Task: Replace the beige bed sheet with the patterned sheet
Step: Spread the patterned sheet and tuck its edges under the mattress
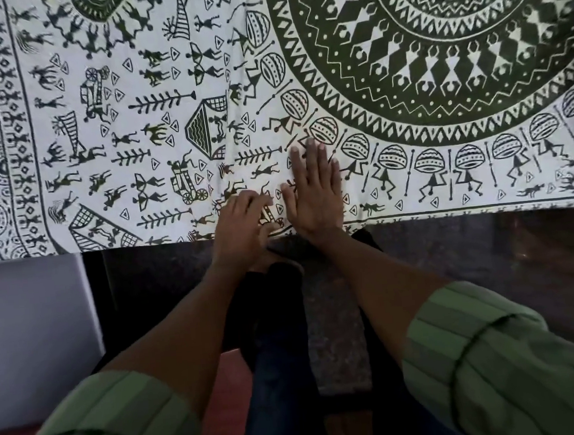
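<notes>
The patterned sheet [154, 118], white with dark green tribal figures and a large round mandala, lies spread over the bed and fills the upper half of the view. Its near edge runs along the bed's front side. My right hand [314, 194] lies flat on the sheet near that edge, fingers straight and pointing away from me. My left hand [244, 220] rests beside it, fingers bent slightly with the tips on the fabric. A vertical crease runs up the sheet just above my left hand. No beige sheet shows.
Below the sheet's edge is the dark front side of the bed [487, 246]. A pale wall or panel [31, 340] stands at the lower left. My dark-trousered legs [276, 355] and reddish floor [224, 394] are beneath my arms.
</notes>
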Available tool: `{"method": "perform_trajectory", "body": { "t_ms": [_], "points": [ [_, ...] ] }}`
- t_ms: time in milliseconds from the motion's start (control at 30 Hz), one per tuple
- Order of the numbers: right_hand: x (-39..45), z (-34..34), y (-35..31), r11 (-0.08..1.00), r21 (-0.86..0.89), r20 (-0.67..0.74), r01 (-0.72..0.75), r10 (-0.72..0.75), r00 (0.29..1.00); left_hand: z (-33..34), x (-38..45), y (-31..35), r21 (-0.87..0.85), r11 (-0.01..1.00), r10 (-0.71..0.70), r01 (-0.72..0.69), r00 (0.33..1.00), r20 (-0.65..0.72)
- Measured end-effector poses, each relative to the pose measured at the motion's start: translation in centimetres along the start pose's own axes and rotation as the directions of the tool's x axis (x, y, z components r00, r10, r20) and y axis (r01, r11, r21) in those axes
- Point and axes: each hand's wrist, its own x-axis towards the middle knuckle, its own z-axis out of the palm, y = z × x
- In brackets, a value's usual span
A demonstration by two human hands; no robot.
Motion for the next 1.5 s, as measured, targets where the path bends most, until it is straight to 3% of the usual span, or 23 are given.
{"method": "perform_trajectory", "body": {
  "t_ms": [233, 333, 400, 433, 533, 700, 867, 1033, 1133, 1300, 1500],
  "points": [
    [-1.2, 0.2, -1.4, 0.998, -0.014, -0.015, 0.059, -0.059, 0.998, -3.0, -0.5, -2.7, 0.067, 0.998, 0.003, -0.015, 0.984, 0.179],
    [-1.5, 0.3, -2.2, 0.997, -0.023, -0.012, 0.076, -0.077, 0.997, -3.2, -1.0, -2.0, -0.075, 0.955, -0.287, 0.286, 0.958, -0.005],
    [-1.5, 0.5, -3.0, 0.996, -0.039, -0.005, 0.083, -0.083, 0.997, -3.1, -1.2, -1.3, -0.226, 0.848, -0.518, 0.480, 0.840, -0.159],
    [-1.4, 0.6, -3.5, 0.996, -0.037, -0.005, 0.077, -0.077, 0.997, -2.9, -1.2, -0.9, -0.242, 0.814, -0.571, 0.528, 0.803, -0.169],
    [-1.1, 1.2, -5.3, 0.998, -0.024, 0.003, 0.066, -0.066, 0.998, -2.6, -1.0, -0.7, -0.178, 0.764, -0.635, 0.620, 0.772, -0.032],
    [0.6, 1.8, -8.8, 0.988, 0.046, 0.009, 0.150, -0.150, 0.989, -3.8, -1.9, -3.8, -0.151, 0.749, -0.656, 0.645, 0.754, -0.033],
    [4.8, 1.8, -11.7, 0.989, 0.089, -0.026, 0.122, -0.120, 0.992, -5.2, -1.7, -4.4, -0.079, 0.757, -0.651, 0.649, 0.759, -0.010],
    [8.2, 2.1, -13.1, 0.982, 0.085, -0.064, 0.168, -0.163, 0.985, -8.2, 1.8, -7.6, -0.173, 0.808, -0.589, 0.564, 0.780, -0.211],
    [11.3, 1.8, -13.8, 0.983, 0.053, -0.091, 0.176, -0.171, 0.981, -8.9, 7.7, -10.5, -0.124, 0.842, -0.534, 0.525, 0.781, -0.323],
    [17.4, 0.9, -13.8, 0.994, 0.098, -0.188, 0.039, -0.021, 0.982, -9.6, 16.5, -10.1, -0.260, 0.771, -0.634, 0.581, 0.737, -0.234],
    [18.9, 0.6, -14.0, 0.991, 0.132, -0.192, 0.017, 0.009, 0.981, -9.1, 17.8, -11.6, -0.137, 0.831, -0.556, 0.539, 0.800, -0.226]
  ]
}}
